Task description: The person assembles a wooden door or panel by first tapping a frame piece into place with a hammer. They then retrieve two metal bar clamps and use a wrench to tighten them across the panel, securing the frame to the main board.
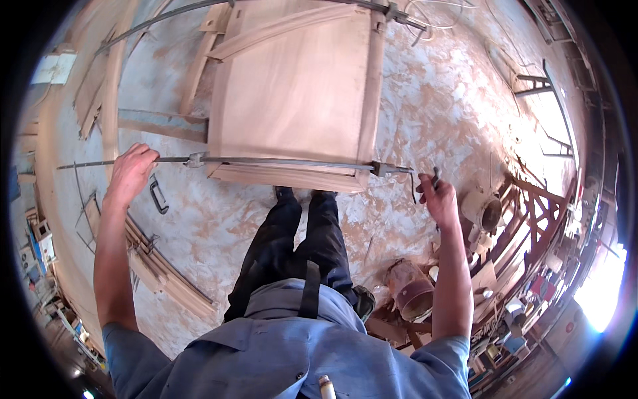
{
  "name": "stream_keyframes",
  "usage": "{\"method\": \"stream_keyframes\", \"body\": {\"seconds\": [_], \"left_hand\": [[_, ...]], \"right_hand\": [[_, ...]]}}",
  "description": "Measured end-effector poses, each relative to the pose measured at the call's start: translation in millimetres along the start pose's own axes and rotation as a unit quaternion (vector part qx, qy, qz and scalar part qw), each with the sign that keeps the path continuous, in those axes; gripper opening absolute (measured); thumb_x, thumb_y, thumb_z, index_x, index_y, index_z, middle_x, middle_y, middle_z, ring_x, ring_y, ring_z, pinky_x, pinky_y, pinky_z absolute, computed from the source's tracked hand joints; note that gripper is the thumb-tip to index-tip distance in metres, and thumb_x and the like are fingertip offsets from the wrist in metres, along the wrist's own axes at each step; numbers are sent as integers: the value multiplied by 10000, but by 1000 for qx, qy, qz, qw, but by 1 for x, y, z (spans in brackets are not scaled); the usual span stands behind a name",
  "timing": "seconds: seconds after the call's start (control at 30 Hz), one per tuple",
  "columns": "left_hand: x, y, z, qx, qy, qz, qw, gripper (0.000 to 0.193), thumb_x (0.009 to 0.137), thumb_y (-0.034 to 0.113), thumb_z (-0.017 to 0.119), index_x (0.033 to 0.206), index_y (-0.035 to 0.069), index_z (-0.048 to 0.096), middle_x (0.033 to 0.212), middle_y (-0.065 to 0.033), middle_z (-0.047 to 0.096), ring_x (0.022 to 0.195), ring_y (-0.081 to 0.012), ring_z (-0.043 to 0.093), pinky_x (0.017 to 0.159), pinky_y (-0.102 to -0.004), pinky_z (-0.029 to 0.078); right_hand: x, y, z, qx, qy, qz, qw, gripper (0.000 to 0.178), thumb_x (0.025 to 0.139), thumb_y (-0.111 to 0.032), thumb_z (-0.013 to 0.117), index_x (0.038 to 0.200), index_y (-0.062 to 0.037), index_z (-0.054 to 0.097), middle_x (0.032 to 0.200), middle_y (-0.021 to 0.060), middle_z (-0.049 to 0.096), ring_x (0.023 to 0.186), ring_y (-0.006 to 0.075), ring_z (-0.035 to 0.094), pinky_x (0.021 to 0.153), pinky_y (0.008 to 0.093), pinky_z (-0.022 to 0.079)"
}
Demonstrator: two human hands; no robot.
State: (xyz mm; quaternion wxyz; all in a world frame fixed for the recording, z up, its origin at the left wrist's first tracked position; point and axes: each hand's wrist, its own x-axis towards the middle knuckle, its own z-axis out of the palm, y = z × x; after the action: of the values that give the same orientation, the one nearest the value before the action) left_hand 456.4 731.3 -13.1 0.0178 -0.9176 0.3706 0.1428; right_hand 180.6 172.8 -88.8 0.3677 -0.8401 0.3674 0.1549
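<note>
A long metal bar clamp (279,162) lies across the near end of a pale wooden panel (292,100) set in a frame. My left hand (135,169) is closed round the bar, left of its sliding jaw (195,159). At the clamp's right end, past the screw head (380,169), a thin bent crank (413,188) hangs down. My right hand (436,198) is just beside that crank, its fingers curled. A short dark piece (435,176) sticks up between them; its kind is unclear, and whether it joins the crank cannot be made out.
Another bar clamp (399,13) crosses the panel's far end, where a loose wooden strip (286,30) lies slantwise. A C-clamp (159,197) and wooden strips (166,269) lie on the floor at left. Buckets (409,292) and timber scraps (525,233) stand at right.
</note>
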Motion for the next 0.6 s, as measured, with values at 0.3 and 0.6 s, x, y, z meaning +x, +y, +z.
{"method": "stream_keyframes", "body": {"seconds": [0.3,0.6], "left_hand": [[-3,-4,-1,14,-5,-7,1000,72,802,84,621,870,82,596,832,-52,570,913,-251,571,737,-381,490],[-9,-18,6,1,0,-17,1000,108,774,44,634,874,79,613,818,-55,579,873,-254,574,707,-370,483]], "right_hand": [[2,-88,42,-182,48,-305,934,214,778,-210,727,968,-120,692,950,63,655,901,268,628,736,380,522],[-1,-95,46,-129,-1,-303,944,220,805,-214,718,972,-74,687,960,98,669,851,281,643,740,373,512]]}}
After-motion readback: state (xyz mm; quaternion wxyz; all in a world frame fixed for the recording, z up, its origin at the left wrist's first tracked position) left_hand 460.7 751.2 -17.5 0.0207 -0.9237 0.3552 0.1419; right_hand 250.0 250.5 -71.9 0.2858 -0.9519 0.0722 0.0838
